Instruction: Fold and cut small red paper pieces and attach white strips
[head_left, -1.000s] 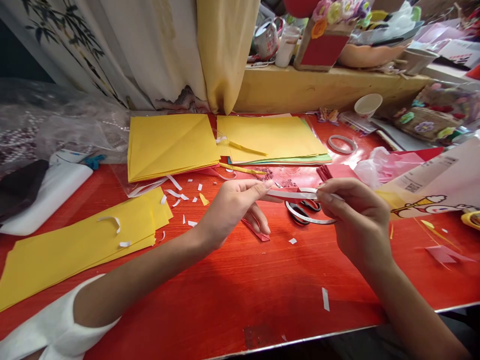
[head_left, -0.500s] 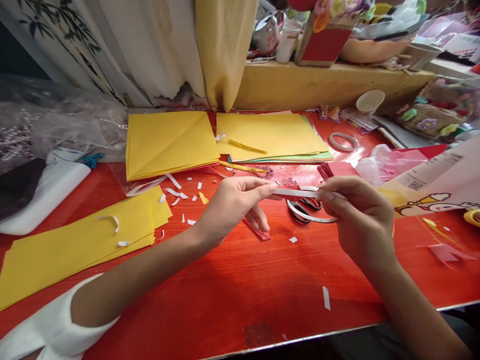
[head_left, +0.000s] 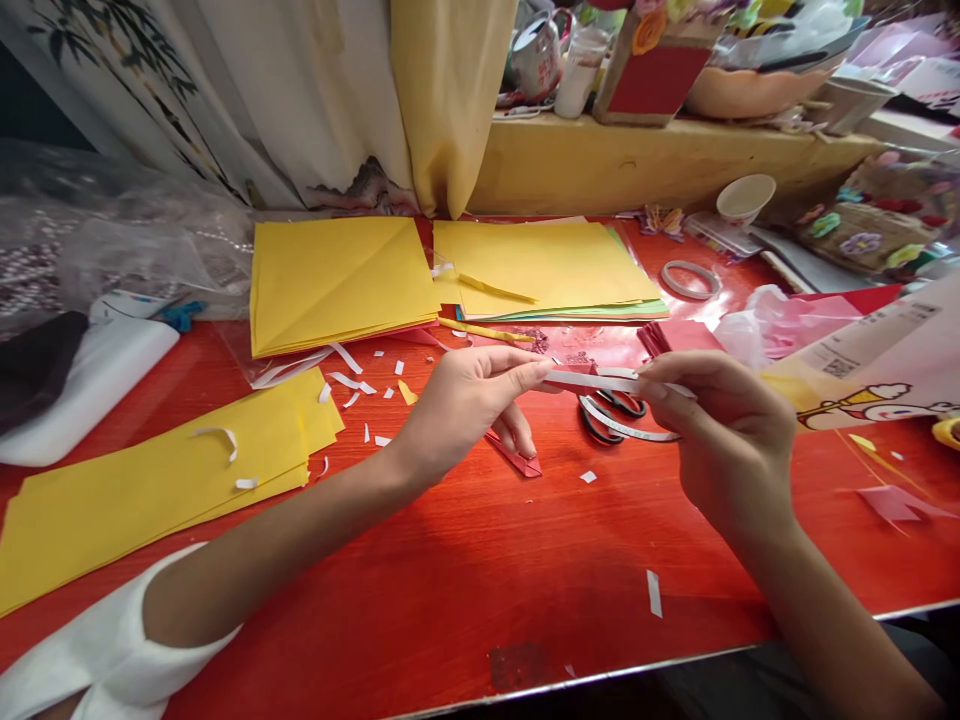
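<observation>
On the left, long yellow papers (head_left: 165, 490) lie on the red table (head_left: 450, 600). The left hand (head_left: 480, 405) pinches one end of the white strip (head_left: 585, 380), fingertips closed. Black scissors (head_left: 600, 425) lie under it. The right hand (head_left: 720, 430) pinches its other end, fingertips closed too.

A craft corner, likely in a home. Paper stacks (head_left: 341, 285) fill the desk's (head_left: 450, 600) far edge, below a curtain (head_left: 300, 100).

White strip (head_left: 589, 380), held taut between hands
</observation>
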